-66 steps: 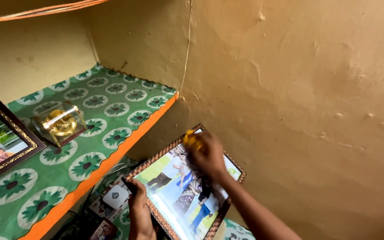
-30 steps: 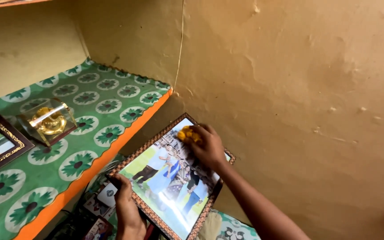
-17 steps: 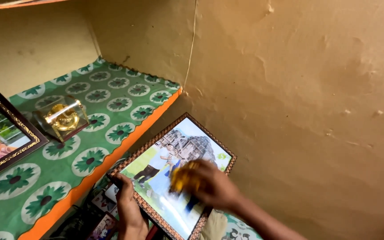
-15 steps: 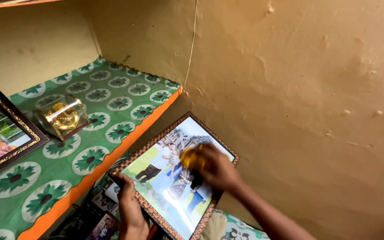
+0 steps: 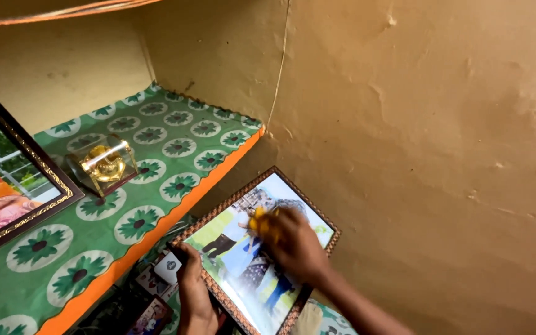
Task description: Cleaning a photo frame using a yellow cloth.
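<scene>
Cloth-wiping is under way on a framed photograph (image 5: 252, 251) held tilted below the edge of a shelf. The right hand (image 5: 293, 245) is closed around a small yellow cloth (image 5: 262, 224) and presses it flat against the glass near the upper middle of the picture; the hand is motion-blurred, so how the individual fingers lie cannot be told. The left hand (image 5: 195, 291) clamps the frame's lower left edge, thumb on the woven-look brown border, fingers hidden behind.

Half a second ago the cloth sat at about the same height on the glass, and a moment before that it was down toward the lower half; a second ago it was up at the top corner. So the cloth is sweeping up and down the glass in quick strokes — most of the surface has been passed over, though the lower right part is hidden by the forearm now. The frame itself has barely shifted in the left hand's hold.

On the green flower-patterned shelf cover (image 5: 156, 161) with its orange edge stand a small gold ornament in a clear case (image 5: 102, 164) and, at far left, a larger dark-framed portrait (image 5: 7, 174). Below the shelf lie a few small photo cards (image 5: 156, 285) — well apart from the cloth.
</scene>
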